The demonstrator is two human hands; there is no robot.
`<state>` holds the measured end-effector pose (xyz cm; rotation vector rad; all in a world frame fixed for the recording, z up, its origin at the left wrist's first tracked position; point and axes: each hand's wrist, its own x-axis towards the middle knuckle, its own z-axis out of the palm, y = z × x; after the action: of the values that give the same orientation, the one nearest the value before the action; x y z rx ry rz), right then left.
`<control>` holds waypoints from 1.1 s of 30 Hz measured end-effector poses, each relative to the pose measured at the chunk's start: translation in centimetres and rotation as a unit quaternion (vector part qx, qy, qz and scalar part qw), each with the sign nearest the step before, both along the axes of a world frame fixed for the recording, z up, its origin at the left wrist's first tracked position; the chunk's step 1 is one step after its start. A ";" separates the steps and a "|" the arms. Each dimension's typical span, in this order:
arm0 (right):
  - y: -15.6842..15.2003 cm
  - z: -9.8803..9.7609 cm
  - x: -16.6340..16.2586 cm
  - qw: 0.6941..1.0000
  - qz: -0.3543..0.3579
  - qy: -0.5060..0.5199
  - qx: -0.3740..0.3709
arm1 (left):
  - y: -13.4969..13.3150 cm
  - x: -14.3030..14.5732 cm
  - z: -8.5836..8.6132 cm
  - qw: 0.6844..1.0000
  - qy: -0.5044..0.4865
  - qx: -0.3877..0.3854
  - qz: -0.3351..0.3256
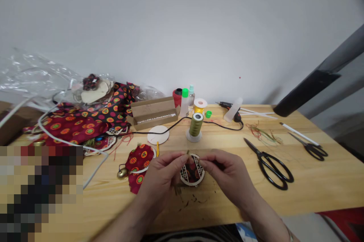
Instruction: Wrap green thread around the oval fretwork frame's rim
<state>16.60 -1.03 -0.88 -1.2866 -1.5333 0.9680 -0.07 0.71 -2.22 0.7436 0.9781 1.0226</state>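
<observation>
A small round ornament (192,182) with a white lattice rim and dark patterned fabric inside lies between my hands, low over the wooden table. My left hand (166,172) is closed in a pinch at its upper left, and a short olive-green bit of thread (187,152) shows at the fingertips. At the upper right edge, my right hand (229,168) is also pinched closed; what its fingers hold is too small to make out. Beside my left hand sits a red patterned fabric piece (136,160) with a brass bell (122,172). Just beyond the ornament stands an olive thread spool (196,125).
Large black scissors (267,164) and smaller scissors (311,149) lie at right. Behind are a glue gun (227,106), a cardboard box (153,115) and a green-capped bottle (184,105). Patterned fabric (82,122) heaps at left. Loose threads (263,134) lie at right.
</observation>
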 end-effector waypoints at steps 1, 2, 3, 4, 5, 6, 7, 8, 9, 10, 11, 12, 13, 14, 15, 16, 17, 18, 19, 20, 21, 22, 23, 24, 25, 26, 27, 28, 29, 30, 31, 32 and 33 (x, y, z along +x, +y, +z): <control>-0.1 0.0 -0.2 1.000 -0.002 0.001 0.005 | 0.0 0.0 0.0 1.000 -0.002 -0.004 0.007; -0.2 0.0 -0.4 1.000 -0.001 0.006 0.007 | 0.1 0.0 -0.1 1.000 -0.003 -0.008 0.011; -0.3 0.0 -0.6 1.000 0.002 0.013 0.006 | 0.1 0.0 -0.1 1.000 -0.005 -0.011 0.014; -0.3 0.0 -0.8 1.000 0.007 0.021 0.002 | 0.1 0.0 -0.1 1.000 -0.008 -0.014 0.014; -0.4 0.0 -0.9 1.000 0.011 0.028 -0.002 | 0.1 0.0 -0.1 1.000 -0.011 -0.017 0.015; -0.4 0.0 -1.0 0.999 0.014 0.032 -0.005 | 0.0 0.0 -0.1 1.000 -0.015 -0.020 0.018; -0.4 0.0 -1.1 0.999 0.015 0.035 -0.005 | 0.0 0.0 0.0 0.999 -0.019 -0.025 0.022; -0.4 0.0 -1.2 0.999 0.012 0.037 -0.003 | -0.1 0.0 0.0 0.999 -0.022 -0.029 0.026; -0.5 0.0 -1.2 0.999 0.008 0.040 0.000 | -0.1 0.1 0.0 0.999 -0.025 -0.031 0.031; -0.5 -0.1 -1.3 0.999 0.002 0.045 0.003 | -0.1 0.1 0.0 0.999 -0.029 -0.032 0.033; -0.6 -0.2 -1.4 0.999 -0.002 0.051 0.006 | -0.2 0.2 0.0 0.998 -0.034 -0.033 0.034; -0.6 -0.3 -1.5 0.998 -0.005 0.054 0.009 | -0.2 0.2 0.0 0.998 -0.039 -0.034 0.032; -0.7 -0.4 -1.6 0.998 -0.009 0.055 0.011 | -0.2 0.3 -0.1 0.998 -0.047 -0.036 0.030; -0.8 -0.6 -1.7 0.998 -0.011 0.053 0.013 | -0.2 0.3 -0.2 0.997 -0.056 -0.038 0.027; -0.9 -0.7 -1.8 0.999 -0.014 0.049 0.016 | -0.2 0.3 -0.3 0.997 -0.065 -0.042 0.023; -0.9 -0.9 -1.8 0.999 -0.018 0.045 0.018 | -0.2 0.4 -0.4 0.996 -0.074 -0.045 0.018; -1.0 -1.0 -1.9 0.999 -0.020 0.039 0.020 | -0.2 0.4 -0.5 0.995 -0.083 -0.046 0.013; -1.1 -1.2 -2.0 0.999 -0.022 0.033 0.022 | -0.2 0.4 -0.6 0.995 -0.093 -0.047 0.007; -1.1 -1.3 -2.1 0.999 -0.023 0.026 0.023 | -0.2 0.3 -0.6 0.994 -0.101 -0.048 0.003; -1.1 -1.3 -2.2 0.999 -0.023 0.020 0.024 | -0.2 0.3 -0.7 0.993 -0.107 -0.050 -0.001; -1.1 -1.3 -2.3 0.999 -0.023 0.014 0.024 | -0.2 0.3 -0.7 0.993 -0.111 -0.052 -0.003; -1.2 -1.3 -2.3 0.999 -0.022 0.009 0.024 | -0.2 0.3 -0.7 0.992 -0.112 -0.054 -0.004; -1.2 -1.3 -2.4 0.999 -0.022 0.006 0.025 | -0.3 0.3 -0.7 0.992 -0.113 -0.056 -0.005; -1.2 -1.3 -2.4 0.999 -0.021 0.005 0.027 | -0.3 0.2 -0.7 0.992 -0.112 -0.057 -0.005; -1.2 -1.2 -2.4 0.999 -0.020 0.005 0.029 | -0.3 0.2 -0.7 0.992 -0.111 -0.058 -0.004; -1.2 -1.2 -2.4 0.999 -0.019 0.007 0.032 | -0.3 0.2 -0.7 0.992 -0.112 -0.058 -0.002; -1.2 -1.1 -2.4 0.999 -0.018 0.007 0.035 | -0.3 0.3 -0.7 0.992 -0.113 -0.057 0.001; -1.2 -1.1 -2.4 0.999 -0.018 0.007 0.038 | -0.3 0.3 -0.7 0.992 -0.114 -0.056 0.002; -1.2 -1.1 -2.4 0.999 -0.018 0.007 0.041 | -0.3 0.3 -0.6 0.992 -0.114 -0.054 0.004; -1.2 -1.1 -2.4 0.999 -0.019 0.006 0.043 | -0.3 0.3 -0.6 0.992 -0.113 -0.052 0.006; -1.2 -1.1 -2.4 0.999 -0.020 0.005 0.045 | -0.3 0.4 -0.6 0.992 -0.112 -0.050 0.010; -1.2 -1.1 -2.4 0.999 -0.021 0.005 0.044 | -0.3 0.4 -0.6 0.993 -0.109 -0.050 0.015; -1.2 -1.1 -2.4 0.999 -0.022 0.005 0.042 | -0.3 0.5 -0.5 0.993 -0.105 -0.049 0.023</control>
<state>14.25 -2.21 -1.99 -1.2482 -1.5159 0.8728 0.42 0.38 -2.75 0.5228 0.8597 1.0619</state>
